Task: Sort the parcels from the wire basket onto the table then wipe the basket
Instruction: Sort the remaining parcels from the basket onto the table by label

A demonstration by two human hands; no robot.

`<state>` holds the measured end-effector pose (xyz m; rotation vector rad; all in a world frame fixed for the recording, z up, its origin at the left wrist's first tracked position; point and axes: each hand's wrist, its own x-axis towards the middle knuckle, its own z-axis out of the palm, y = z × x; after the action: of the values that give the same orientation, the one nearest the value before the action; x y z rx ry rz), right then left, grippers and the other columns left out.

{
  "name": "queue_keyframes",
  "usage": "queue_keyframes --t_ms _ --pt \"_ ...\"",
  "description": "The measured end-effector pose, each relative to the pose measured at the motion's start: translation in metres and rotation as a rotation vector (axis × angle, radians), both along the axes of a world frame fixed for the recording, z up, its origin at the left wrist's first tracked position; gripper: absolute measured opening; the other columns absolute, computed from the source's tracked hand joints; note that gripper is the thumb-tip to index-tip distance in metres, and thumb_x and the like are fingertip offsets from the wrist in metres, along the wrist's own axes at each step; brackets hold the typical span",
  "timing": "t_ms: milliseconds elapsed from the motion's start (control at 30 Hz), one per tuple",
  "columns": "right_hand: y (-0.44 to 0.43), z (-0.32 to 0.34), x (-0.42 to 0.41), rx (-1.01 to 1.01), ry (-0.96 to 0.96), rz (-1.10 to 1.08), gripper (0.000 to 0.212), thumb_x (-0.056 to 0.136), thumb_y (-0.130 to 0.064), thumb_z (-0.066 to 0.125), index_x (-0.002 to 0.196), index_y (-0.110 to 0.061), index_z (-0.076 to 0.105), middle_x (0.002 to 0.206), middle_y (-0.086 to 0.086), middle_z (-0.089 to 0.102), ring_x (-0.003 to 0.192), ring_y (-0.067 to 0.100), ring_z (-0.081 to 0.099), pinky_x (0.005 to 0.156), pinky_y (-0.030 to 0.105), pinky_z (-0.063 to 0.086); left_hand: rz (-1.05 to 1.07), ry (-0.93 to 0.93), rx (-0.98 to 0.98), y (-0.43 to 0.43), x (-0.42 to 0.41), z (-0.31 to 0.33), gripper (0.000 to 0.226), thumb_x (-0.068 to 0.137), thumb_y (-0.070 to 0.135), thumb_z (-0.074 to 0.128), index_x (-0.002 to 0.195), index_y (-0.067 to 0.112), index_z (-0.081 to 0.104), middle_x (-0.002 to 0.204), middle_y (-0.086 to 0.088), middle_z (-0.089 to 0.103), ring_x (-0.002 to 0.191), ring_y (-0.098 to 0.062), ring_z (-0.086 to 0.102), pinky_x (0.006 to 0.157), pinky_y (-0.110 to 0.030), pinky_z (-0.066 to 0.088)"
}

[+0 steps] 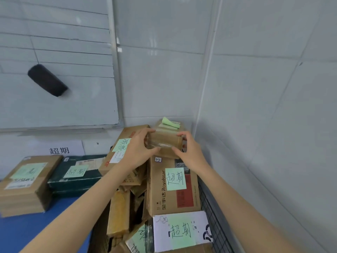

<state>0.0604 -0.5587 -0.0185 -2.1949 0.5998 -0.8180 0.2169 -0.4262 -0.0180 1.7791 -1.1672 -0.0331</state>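
Blue table [21,232] at lower left, brown cardboard parcel [27,187] lying flat on it, dark green parcel [73,185] just beside it on the right, each topped with a pale green note [29,170], wire basket [215,216] of parcels at the table's right edge.

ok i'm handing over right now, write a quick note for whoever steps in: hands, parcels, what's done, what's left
Hands: left hand and right hand share a grip on the small parcel, one at each end, over the pile at the far end of the basket.
Table: a brown box and a green parcel lie side by side.
Basket: Royalstar box, white box and several more brown parcels.
Done: two parcels are on the table.
Left: put the held one down, sort the rest, then wipe the basket.
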Motion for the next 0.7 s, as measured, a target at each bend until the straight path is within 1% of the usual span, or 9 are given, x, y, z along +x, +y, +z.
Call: queue_keyframes --t_ms 67,133,200,267,333,433,500,600,700 --pt "0.007 0.003 -0.003 -0.015 -0.059 -0.003 0.040 0.088 -0.023 0.072 0.120 -0.031 0.048 0.122 -0.014 0.053 0.113 0.004 0.051 0.095 0.025 0.042 0.009 0.038 -0.066 0.008 -0.008 0.007 0.053 0.077 0.022 0.082 0.122 0.029 0.056 0.125 0.005 0.053 0.109 -0.012 0.056 0.090 -0.038 0.055" --pt "0.016 0.008 -0.004 -0.021 -0.116 -0.010 0.037 0.087 -0.025 0.073 0.115 -0.033 0.049 0.123 -0.013 0.053 0.114 0.005 0.051 0.095 0.024 0.043 0.012 0.080 -0.133 0.017 -0.017 0.017 0.047 0.078 0.018 0.081 0.118 0.026 0.057 0.125 0.004 0.052 0.108 -0.006 0.055 0.088 -0.026 0.055" --pt "0.026 0.017 -0.007 -0.017 -0.180 -0.014 0.033 0.088 -0.029 0.072 0.111 -0.034 0.049 0.119 -0.018 0.051 0.113 0.005 0.052 0.093 0.027 0.049 0.008 0.128 -0.194 0.026 -0.027 0.030 0.041 0.080 0.014 0.079 0.115 0.021 0.058 0.125 0.003 0.052 0.107 -0.003 0.055 0.079 -0.010 0.050" --pt "0.034 0.026 -0.009 -0.014 -0.238 -0.016 0.027 0.089 -0.032 0.070 0.108 -0.034 0.050 0.115 -0.023 0.049 0.112 0.004 0.052 0.092 0.029 0.052 -0.006 0.168 -0.271 0.034 -0.035 0.041 0.036 0.082 0.014 0.078 0.113 0.019 0.059 0.125 0.001 0.051 0.108 -0.006 0.056 0.073 -0.005 0.048" --pt "0.042 0.036 -0.013 -0.017 -0.280 -0.024 0.021 0.092 -0.035 0.066 0.106 -0.034 0.050 0.117 -0.018 0.050 0.114 0.006 0.051 0.093 0.028 0.050 -0.005 0.171 -0.328 0.042 -0.042 0.050 0.034 0.083 0.020 0.078 0.112 0.021 0.059 0.125 0.003 0.051 0.110 -0.008 0.056 0.073 -0.005 0.048" --pt "0.054 0.050 -0.019 -0.033 -0.310 -0.032 0.020 0.094 -0.036 0.063 0.108 -0.029 0.050 0.122 -0.009 0.051 0.112 0.001 0.048 0.084 0.003 0.037 0.032 0.171 -0.397 0.052 -0.049 0.064 0.032 0.085 0.022 0.076 0.111 0.023 0.057 0.122 0.008 0.055 0.107 -0.003 0.056 0.074 -0.008 0.048" --pt "0.061 0.058 -0.022 -0.018 -0.332 -0.017 0.023 0.094 -0.034 0.063 0.111 -0.026 0.049 0.125 -0.007 0.050 0.112 -0.002 0.046 0.077 -0.004 0.034 0.055 0.159 -0.431 0.059 -0.053 0.073 0.034 0.085 0.021 0.076 0.114 0.022 0.057 0.117 0.009 0.056 0.108 -0.004 0.056 0.077 -0.016 0.051" --pt "0.070 0.067 -0.028 0.047 -0.381 0.037 0.031 0.093 -0.026 0.066 0.117 -0.025 0.045 0.132 -0.005 0.048 0.122 0.005 0.046 0.077 -0.003 0.038 0.056 0.164 -0.461 0.069 -0.057 0.080 0.040 0.085 0.018 0.076 0.119 0.021 0.055 0.114 0.008 0.055 0.107 -0.002 0.056 0.081 -0.033 0.059" --pt "0.076 0.077 -0.033 0.071 -0.433 0.105 0.047 0.091 -0.015 0.069 0.128 -0.026 0.041 0.139 -0.004 0.043 0.125 0.009 0.046 0.076 -0.002 0.042 0.037 0.148 -0.467 0.078 -0.059 0.085 0.051 0.085 0.018 0.076 0.128 0.024 0.051 0.127 0.009 0.051 0.110 -0.003 0.054 0.083 -0.022 0.056"
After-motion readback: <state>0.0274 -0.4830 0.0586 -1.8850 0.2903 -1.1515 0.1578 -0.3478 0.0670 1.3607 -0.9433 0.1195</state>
